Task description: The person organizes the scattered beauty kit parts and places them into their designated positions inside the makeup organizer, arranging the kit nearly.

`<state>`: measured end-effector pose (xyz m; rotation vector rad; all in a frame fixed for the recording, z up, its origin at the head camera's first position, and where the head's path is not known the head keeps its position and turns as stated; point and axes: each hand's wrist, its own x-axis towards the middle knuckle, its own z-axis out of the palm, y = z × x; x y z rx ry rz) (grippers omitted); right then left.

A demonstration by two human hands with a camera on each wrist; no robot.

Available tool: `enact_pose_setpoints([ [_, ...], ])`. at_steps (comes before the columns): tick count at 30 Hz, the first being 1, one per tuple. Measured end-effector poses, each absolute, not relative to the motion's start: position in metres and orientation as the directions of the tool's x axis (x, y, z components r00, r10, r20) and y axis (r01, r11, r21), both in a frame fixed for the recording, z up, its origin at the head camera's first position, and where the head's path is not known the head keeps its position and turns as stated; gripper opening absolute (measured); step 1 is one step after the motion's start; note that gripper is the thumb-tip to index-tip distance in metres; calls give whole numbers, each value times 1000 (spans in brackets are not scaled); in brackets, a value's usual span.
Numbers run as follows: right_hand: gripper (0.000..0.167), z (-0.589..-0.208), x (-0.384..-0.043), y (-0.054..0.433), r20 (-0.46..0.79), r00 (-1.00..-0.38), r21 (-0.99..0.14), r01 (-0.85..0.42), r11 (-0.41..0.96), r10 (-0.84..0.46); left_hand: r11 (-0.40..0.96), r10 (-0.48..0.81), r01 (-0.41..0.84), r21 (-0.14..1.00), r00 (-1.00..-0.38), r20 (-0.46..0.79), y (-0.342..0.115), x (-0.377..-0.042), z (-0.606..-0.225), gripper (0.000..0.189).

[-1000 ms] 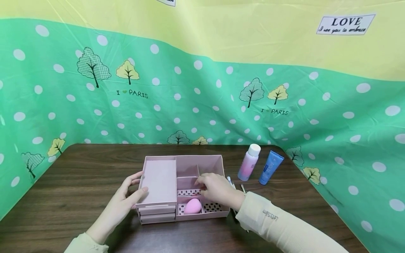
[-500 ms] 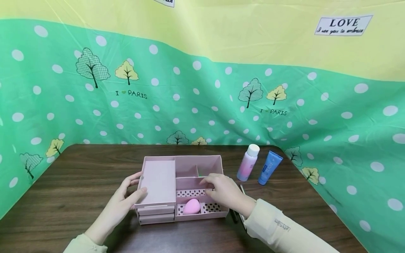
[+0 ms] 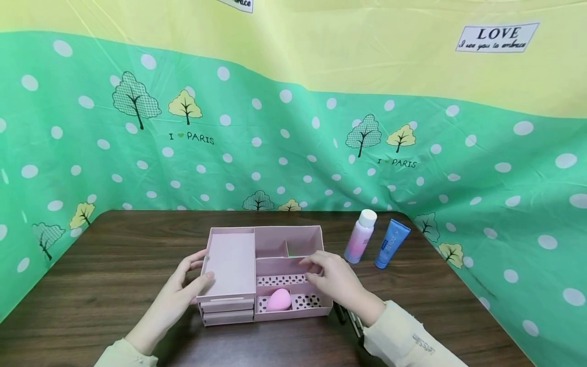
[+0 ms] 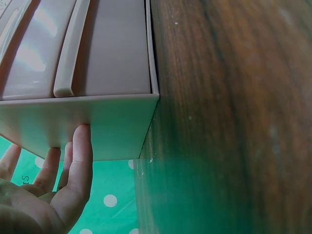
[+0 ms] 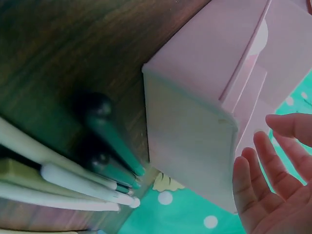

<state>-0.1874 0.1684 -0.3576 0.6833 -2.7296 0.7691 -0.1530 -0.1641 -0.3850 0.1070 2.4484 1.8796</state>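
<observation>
My spread left hand (image 3: 176, 291) seems to steady the box (image 3: 229, 265), while my spread, empty right hand (image 3: 332, 278) would next need to pinch for the sticks (image 5: 83, 184) at 4 o'clock.

In the head view my right hand (image 3: 337, 280) partly hid the slim sticks (image 3: 354, 322) at five o'clock; a green sliver (image 3: 292, 256) in the organizer (image 3: 277, 266), at six, was too small to identify

Printed fabric (image 3: 293, 148) around a wood-grain table (image 3: 124, 260) forms a draped nook
</observation>
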Motion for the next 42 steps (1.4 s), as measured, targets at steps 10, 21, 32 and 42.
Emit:
enact_pose_setpoints([
  [10, 23, -363, -183, 183, 336, -907, -604, -415, 681, -255, 252, 88, 24, 967, -996, 1, -164, -153, -386, 58],
  [21, 22, -361, -184, 195, 368, -922, -685, -355, 636, -118, 264, 83, 25, 964, -997, 4, -164, -152, -386, 58],
  [32, 27, -360, -188, 206, 258, -966, -790, -215, 573, -7, 254, 85, 19, 967, -996, -3, -164, -153, -385, 58],
  [42, 28, -362, -193, 214, 250, -968, -812, -210, 544, -1, 243, 90, 28, 970, -996, 7, -164, -153, -386, 58],
])
